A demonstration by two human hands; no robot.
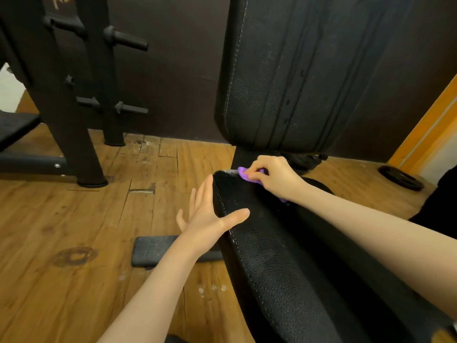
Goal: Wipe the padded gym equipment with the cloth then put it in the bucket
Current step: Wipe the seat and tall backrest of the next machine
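Purple cloth point(247, 176) lies bunched at the far end of the black padded seat point(284, 256), whose long axis runs away from the camera toward the upright back pad point(284, 75). One right hand point(274, 178) pinches the cloth with curled fingers and presses it on the seat. One left hand point(210, 211) is spread flat against the seat's left edge, thumb over the stitched seam. Wooden floor point(74, 231) lies open to the left, with one grey mat point(158, 251), a black rack point(81, 95) and one weight plate point(400, 178).
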